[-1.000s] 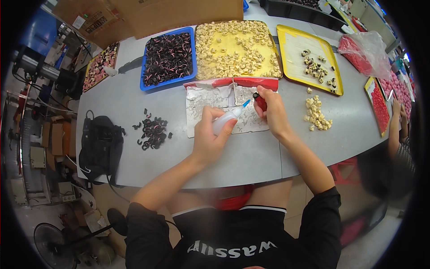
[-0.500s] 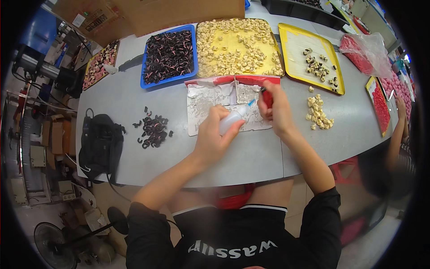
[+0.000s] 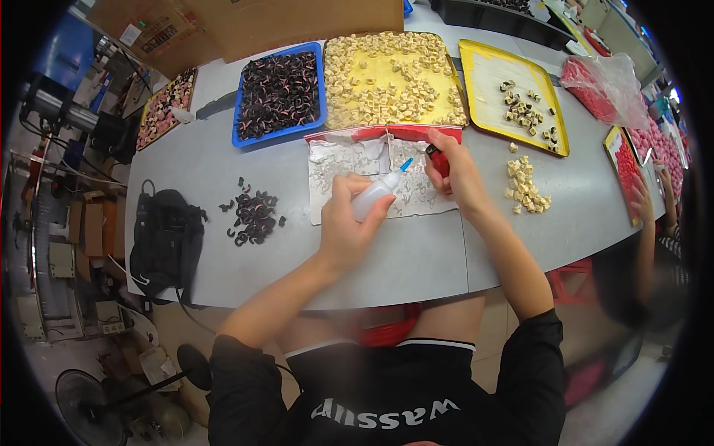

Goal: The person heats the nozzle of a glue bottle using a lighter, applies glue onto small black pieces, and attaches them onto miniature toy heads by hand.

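My left hand (image 3: 348,227) is closed around a translucent white squeeze bottle (image 3: 374,195) with a blue nozzle, tilted up and to the right. In my right hand (image 3: 460,175) is a red lighter (image 3: 440,160), its dark top near the thumb; no flame shows. The nozzle tip and the lighter are a short distance apart. Both hands are above a worn, whitish-coated cardboard sheet (image 3: 327,197) with a red far edge. Small black curved pieces (image 3: 256,217) lie in a pile to the left. A pile of cream-coloured cup-like pieces (image 3: 526,189) lies to the right.
Beyond the sheet stand a blue tray (image 3: 236,123) of black pieces, a yellow tray (image 3: 372,70) of cream pieces and another yellow tray (image 3: 476,97) holding a few joined pieces. A black bag (image 3: 169,238) lies at left. Another person's hand (image 3: 641,202) is at far right.
My left hand has drawn the bottle slightly left, and its nozzle now points more upward, farther from the lighter. At far right, another person's hand has come up.
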{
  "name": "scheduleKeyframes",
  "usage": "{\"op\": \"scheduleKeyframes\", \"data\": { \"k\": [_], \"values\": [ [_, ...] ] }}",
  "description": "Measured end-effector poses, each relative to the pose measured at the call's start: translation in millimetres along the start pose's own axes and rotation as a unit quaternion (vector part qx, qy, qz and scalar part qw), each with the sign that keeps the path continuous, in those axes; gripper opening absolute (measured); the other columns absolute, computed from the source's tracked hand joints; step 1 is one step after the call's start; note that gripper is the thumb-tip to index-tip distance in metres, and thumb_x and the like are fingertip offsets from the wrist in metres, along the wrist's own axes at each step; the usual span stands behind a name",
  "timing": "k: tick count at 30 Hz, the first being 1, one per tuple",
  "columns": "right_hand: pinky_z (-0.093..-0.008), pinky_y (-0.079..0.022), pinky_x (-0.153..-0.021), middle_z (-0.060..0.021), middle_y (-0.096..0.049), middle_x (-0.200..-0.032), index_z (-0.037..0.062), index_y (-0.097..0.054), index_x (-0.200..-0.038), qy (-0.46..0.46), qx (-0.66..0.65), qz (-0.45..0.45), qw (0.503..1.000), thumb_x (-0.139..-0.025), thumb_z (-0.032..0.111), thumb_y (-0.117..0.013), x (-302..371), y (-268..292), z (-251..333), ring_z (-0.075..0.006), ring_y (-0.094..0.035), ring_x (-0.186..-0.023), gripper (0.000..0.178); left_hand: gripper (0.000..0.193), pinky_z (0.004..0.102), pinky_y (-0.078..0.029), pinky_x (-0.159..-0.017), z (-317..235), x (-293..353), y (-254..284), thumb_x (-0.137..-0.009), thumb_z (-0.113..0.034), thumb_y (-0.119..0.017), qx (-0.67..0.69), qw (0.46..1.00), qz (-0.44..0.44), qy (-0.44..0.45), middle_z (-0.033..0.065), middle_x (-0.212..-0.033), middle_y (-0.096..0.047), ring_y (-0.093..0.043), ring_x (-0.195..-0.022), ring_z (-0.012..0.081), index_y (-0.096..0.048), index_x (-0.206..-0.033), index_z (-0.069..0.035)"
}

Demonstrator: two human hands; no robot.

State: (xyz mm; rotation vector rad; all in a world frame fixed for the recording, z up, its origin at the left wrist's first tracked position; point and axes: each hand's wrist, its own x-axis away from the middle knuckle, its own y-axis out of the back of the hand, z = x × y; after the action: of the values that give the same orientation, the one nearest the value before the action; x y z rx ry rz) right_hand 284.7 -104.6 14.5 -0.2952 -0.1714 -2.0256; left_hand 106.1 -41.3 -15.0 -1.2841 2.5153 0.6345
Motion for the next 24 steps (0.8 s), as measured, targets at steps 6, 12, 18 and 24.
{"op": "scheduleKeyframes", "data": {
  "k": [6,12,18,24],
  "values": [
    [-0.0273,-0.019,-0.042,0.0031,-0.033,-0.045,0.0116,-0.039,-0.052,0.015,0.025,0.009,1.0,-0.089,0.044,-0.039,-0.9,-1.6,-6.1,-0.0077,-0.027,-0.042,0.049,0.029,0.0287,-0.046,-0.057,3.2,0.0,0.6,-0.083,-0.015,-0.067,-0.011,1.0,0.007,-0.017,0.0123,-0.08,-0.059,-0.058,-0.065,0.0173,-0.042,-0.092,-0.003],
    [-0.0255,-0.017,-0.037,0.0027,-0.03,-0.04,0.0107,-0.036,-0.045,0.038,0.033,-0.012,0.999,-0.088,0.047,-0.037,-1.5,-4.6,-7.2,-0.0086,-0.026,-0.035,0.057,0.03,0.029,-0.046,-0.057,4.8,0.9,-0.9,-0.082,-0.016,-0.068,-0.014,1.0,0.009,-0.007,0.0125,-0.081,-0.059,-0.059,-0.065,0.0177,-0.042,-0.091,-0.003],
    [-0.0254,-0.018,-0.037,0.0022,-0.031,-0.04,0.0104,-0.036,-0.045,0.049,0.034,-0.013,0.998,-0.089,0.046,-0.036,-0.9,-3.6,-8.3,-0.0089,-0.026,-0.035,0.057,0.03,0.0289,-0.047,-0.057,2.9,0.9,-1.9,-0.082,-0.015,-0.068,-0.008,1.0,0.015,0.008,0.0121,-0.081,-0.059,-0.059,-0.065,0.0179,-0.043,-0.091,-0.003],
    [-0.0254,-0.018,-0.037,0.0023,-0.03,-0.04,0.0106,-0.036,-0.045,0.047,0.035,-0.009,0.998,-0.089,0.046,-0.036,-0.9,-4.3,-8.5,-0.0087,-0.026,-0.035,0.057,0.03,0.0288,-0.046,-0.057,3.4,1.2,-1.7,-0.082,-0.015,-0.069,-0.01,1.0,0.01,0.002,0.0121,-0.08,-0.059,-0.059,-0.064,0.0179,-0.043,-0.092,-0.003]
  ]
}}
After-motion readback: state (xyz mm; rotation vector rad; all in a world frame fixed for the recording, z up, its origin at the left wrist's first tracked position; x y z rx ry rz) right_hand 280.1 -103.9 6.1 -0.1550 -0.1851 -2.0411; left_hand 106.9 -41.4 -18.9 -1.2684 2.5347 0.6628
